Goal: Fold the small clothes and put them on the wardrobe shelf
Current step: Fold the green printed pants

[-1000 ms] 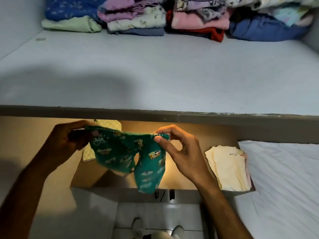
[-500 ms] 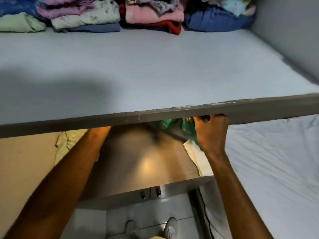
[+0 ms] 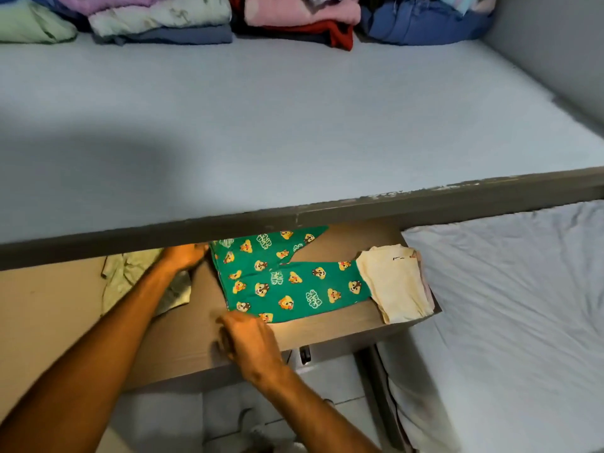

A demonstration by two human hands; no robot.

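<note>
Two shelves, one above the other. On the upper shelf [image 3: 294, 125] a row of folded clothes [image 3: 202, 21] lies along the back, well apart from its front edge. On the lower shelf [image 3: 327, 335] the small trousers [image 3: 277, 282] lie spread flat in the middle — a crumpled cloth [image 3: 130, 279] to their left, a folded stack [image 3: 395, 282] touching their right end. The left hand [image 3: 184, 256] rests at the trousers' far left corner, the right hand [image 3: 251, 341] at their near left corner. A bed [image 3: 506, 305] lies right of the lower shelf.

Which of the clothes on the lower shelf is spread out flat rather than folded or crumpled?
The green cartoon-print trousers, lying open in the middle. The cream garment to their right is folded, and the pale green cloth to their left lies crumpled.
</note>
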